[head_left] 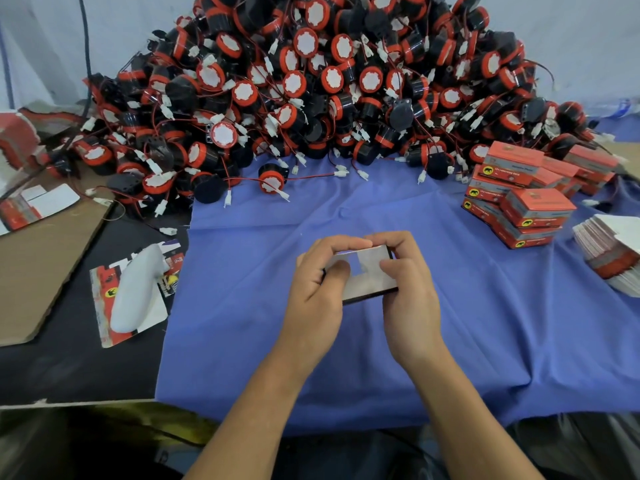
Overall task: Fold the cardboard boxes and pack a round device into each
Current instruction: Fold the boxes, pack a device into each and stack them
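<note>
Gripped from both sides, a box (370, 271) is held just above the middle of the desk (69, 358). The left hand (318, 285) is curled round its left end, with the thumb pressed on the white inner face. The right hand (408, 289) is curled round its right end, with the fingers hooked over the far edge. The box is only partly folded, with its white inside turned up and a dark rim showing along the near edge.

A blue cloth (450, 323) is spread under the hands. Along the far edge a high heap of devices (311, 81) is piled, black and red with white caps and trailing wires. One device (272, 178) lies apart, just in front of the heap. Packed boxes (530, 202) are stacked near the far right corner, and a stack of flats (613, 251) sits at the right edge. Toward the left edge a white controller (135, 292) is laid on a flat carton, beside a cardboard sheet (41, 265).
</note>
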{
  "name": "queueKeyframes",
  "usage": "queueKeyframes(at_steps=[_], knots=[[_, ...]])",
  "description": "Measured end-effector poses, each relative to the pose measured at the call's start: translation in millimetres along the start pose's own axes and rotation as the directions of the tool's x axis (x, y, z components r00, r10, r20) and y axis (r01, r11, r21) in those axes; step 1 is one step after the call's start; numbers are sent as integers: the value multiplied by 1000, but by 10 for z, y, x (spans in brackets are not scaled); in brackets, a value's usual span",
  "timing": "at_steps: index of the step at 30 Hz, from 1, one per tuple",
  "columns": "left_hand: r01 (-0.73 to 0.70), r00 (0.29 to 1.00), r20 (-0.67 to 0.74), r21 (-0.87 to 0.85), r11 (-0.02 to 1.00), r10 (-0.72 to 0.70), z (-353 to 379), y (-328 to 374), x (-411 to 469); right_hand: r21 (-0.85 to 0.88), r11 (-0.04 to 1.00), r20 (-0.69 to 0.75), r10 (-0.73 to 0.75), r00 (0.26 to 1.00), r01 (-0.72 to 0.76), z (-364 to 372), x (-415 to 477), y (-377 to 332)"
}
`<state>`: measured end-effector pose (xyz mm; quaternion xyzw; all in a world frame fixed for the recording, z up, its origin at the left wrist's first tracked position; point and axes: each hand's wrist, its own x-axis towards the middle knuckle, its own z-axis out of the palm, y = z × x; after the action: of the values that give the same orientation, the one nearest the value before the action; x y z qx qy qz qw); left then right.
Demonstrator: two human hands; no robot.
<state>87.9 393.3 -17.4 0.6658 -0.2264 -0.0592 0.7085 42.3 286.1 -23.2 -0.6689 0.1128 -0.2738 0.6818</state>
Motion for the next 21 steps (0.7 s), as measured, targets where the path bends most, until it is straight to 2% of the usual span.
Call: queueKeyframes(at_steps=[2, 6, 8, 11, 16, 21], knots=[[13, 1000, 21, -13, 1000, -13, -17, 16, 12, 17, 1000, 41, 10, 999, -11, -5, -18, -3], [115, 987, 137, -233, 966, -85, -89, 19, 16, 46, 999, 36, -11, 999, 9, 33, -47, -76], [116, 990, 111, -258, 959, -89, -105, 36, 21, 54, 999, 52, 5, 999, -8, 45, -68, -74], [79, 996, 46, -193, 978, -71, -109, 42, 36, 10, 1000, 39, -12, 999, 11, 74, -88, -50], [4, 999, 48, -83, 997, 0, -163, 60, 31, -37, 998, 25, -51, 998, 52, 105, -86, -28], [-181, 983, 76, 210, 961, 168, -165, 84, 22, -101, 992, -3, -78, 997, 77, 131, -95, 10]])
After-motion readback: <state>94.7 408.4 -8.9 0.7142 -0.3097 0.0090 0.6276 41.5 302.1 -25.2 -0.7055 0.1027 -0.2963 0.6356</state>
